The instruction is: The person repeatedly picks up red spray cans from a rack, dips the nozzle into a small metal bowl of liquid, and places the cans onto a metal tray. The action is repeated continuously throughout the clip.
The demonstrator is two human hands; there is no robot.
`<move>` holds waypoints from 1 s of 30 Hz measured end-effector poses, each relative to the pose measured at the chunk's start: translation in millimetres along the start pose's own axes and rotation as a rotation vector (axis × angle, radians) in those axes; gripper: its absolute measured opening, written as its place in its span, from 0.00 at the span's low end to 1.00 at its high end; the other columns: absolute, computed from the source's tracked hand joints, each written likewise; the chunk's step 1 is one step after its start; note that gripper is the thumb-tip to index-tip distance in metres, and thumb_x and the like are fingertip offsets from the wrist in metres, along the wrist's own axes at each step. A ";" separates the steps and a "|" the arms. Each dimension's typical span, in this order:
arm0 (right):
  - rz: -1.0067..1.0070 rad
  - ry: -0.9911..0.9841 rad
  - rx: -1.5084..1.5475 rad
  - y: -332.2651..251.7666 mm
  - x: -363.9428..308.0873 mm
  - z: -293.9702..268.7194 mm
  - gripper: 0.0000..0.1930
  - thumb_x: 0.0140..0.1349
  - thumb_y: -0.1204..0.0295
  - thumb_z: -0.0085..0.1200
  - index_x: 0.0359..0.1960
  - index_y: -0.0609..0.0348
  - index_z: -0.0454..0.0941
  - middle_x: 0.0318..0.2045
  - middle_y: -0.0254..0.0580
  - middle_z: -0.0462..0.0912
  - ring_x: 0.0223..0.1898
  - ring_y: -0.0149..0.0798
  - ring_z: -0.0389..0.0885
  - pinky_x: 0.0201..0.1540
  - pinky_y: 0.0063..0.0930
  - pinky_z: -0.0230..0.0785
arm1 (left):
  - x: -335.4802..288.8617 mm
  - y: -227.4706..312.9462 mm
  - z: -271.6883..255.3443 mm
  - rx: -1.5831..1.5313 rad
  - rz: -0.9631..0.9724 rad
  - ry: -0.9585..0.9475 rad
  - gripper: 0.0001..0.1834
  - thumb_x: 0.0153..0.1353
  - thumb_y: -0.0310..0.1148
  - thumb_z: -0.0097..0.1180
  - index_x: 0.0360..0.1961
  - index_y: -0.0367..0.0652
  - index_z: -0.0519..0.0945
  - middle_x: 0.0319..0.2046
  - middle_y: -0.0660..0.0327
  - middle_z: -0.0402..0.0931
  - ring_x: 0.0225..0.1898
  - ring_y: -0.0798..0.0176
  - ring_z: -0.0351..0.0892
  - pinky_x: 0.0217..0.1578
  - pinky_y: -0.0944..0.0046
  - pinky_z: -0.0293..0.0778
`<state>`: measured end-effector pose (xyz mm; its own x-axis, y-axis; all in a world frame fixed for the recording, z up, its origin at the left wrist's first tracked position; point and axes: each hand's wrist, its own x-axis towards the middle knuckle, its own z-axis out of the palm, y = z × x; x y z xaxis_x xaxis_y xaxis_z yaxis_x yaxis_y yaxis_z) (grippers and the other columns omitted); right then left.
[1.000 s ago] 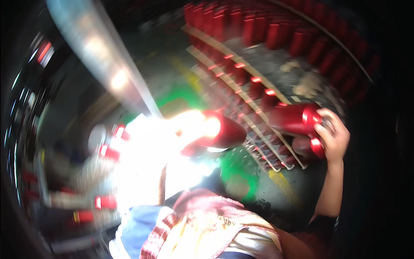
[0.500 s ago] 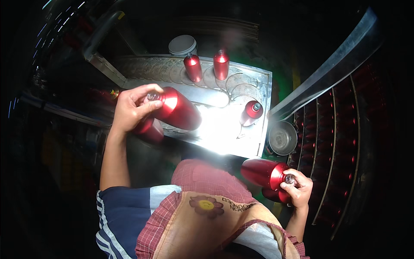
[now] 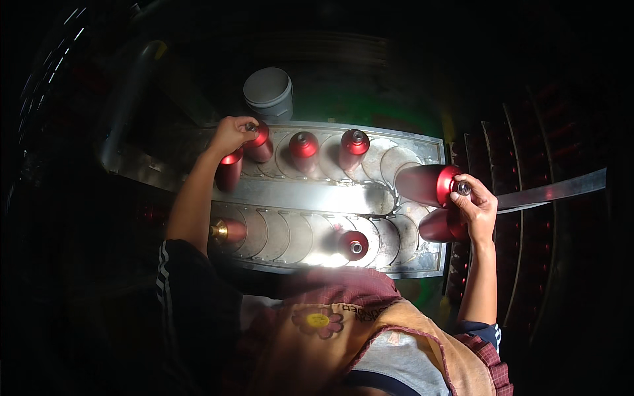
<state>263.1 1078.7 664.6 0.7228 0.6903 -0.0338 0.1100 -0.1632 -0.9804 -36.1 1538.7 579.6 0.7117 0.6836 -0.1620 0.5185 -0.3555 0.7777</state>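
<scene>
Item 1, left hand (image 3: 231, 137): fingertips closed on the neck of the first red bottle (image 3: 262, 146), which is roughly upright in the conveyor's far lane, toward the left end; not yet let go. Below the same hand, the second red bottle (image 3: 228, 173); neck hidden, so whether it is gripped cannot be told

Item 2, right hand (image 3: 481, 208): thumb and fingers clamped round the neck of the third red bottle (image 3: 421, 185), tilted, base leftward, over the right end of the conveyor (image 3: 294, 234). The fourth red bottle (image 3: 437, 226) slants alongside, top behind the hand, seemingly gripped too. Neither stands upright

Item 3, already standing free of the hands: the fifth red bottle (image 3: 304, 146) and the sixth red bottle (image 3: 354, 144), along the far edge; the seventh red bottle (image 3: 356, 244), by the near edge, right of middle

Item 4, near lane, left: brass-topped bottle (image 3: 232, 231), apart from both hands

Item 5, beyond the far edge: white bucket (image 3: 267, 89)
</scene>
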 end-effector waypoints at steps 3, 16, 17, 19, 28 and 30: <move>0.073 -0.010 -0.050 8.7 50.2 30.0 0.16 0.55 0.84 0.64 0.47 0.67 0.81 0.35 0.30 0.80 0.34 0.21 0.74 0.40 0.16 0.68 | 37.9 -49.2 6.0 -0.055 -0.059 -0.100 0.12 0.54 0.23 0.64 0.41 0.41 0.84 0.13 0.72 0.65 0.14 0.78 0.60 0.17 0.70 0.54; 0.132 -0.363 -0.428 89.3 175.4 164.9 0.18 0.55 0.75 0.64 0.50 0.57 0.83 0.34 0.41 0.87 0.35 0.30 0.82 0.42 0.27 0.74 | 46.4 -191.7 -77.6 -0.318 -0.062 0.566 0.15 0.69 0.32 0.53 0.54 0.40 0.81 0.31 0.69 0.77 0.27 0.79 0.68 0.27 0.77 0.63; 0.087 -0.422 -0.510 94.3 182.0 174.1 0.18 0.56 0.71 0.63 0.51 0.51 0.84 0.36 0.41 0.87 0.36 0.33 0.83 0.44 0.28 0.74 | 41.4 -194.7 -80.3 -0.296 -0.067 0.638 0.15 0.69 0.32 0.54 0.54 0.40 0.81 0.36 0.66 0.81 0.32 0.77 0.74 0.32 0.75 0.69; 0.079 -0.472 -0.436 104.2 187.0 181.9 0.20 0.56 0.68 0.64 0.52 0.53 0.82 0.37 0.50 0.86 0.37 0.43 0.84 0.46 0.33 0.74 | 21.2 -189.8 -84.8 -0.129 0.050 0.670 0.15 0.70 0.29 0.52 0.53 0.37 0.81 0.45 0.57 0.82 0.49 0.64 0.80 0.52 0.65 0.73; -0.115 -0.180 -0.150 127.6 210.5 185.6 0.15 0.61 0.70 0.63 0.50 0.56 0.83 0.20 0.25 0.75 0.24 0.20 0.70 0.30 0.18 0.66 | -77.3 -62.5 -48.1 -0.309 0.093 0.765 0.14 0.71 0.28 0.47 0.50 0.34 0.81 0.34 0.62 0.80 0.32 0.73 0.71 0.35 0.72 0.67; -0.148 -0.172 -0.113 130.0 216.6 197.8 0.16 0.62 0.72 0.62 0.51 0.58 0.81 0.25 0.26 0.78 0.28 0.21 0.74 0.34 0.18 0.68 | -81.5 -33.4 -9.6 -0.387 0.234 0.616 0.13 0.70 0.27 0.48 0.46 0.33 0.82 0.32 0.62 0.80 0.31 0.73 0.71 0.34 0.73 0.67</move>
<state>299.1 1346.5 491.4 0.5678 0.8205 0.0664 0.2882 -0.1226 -0.9497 -115.9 1501.0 572.7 0.3307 0.8904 0.3127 0.1028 -0.3633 0.9260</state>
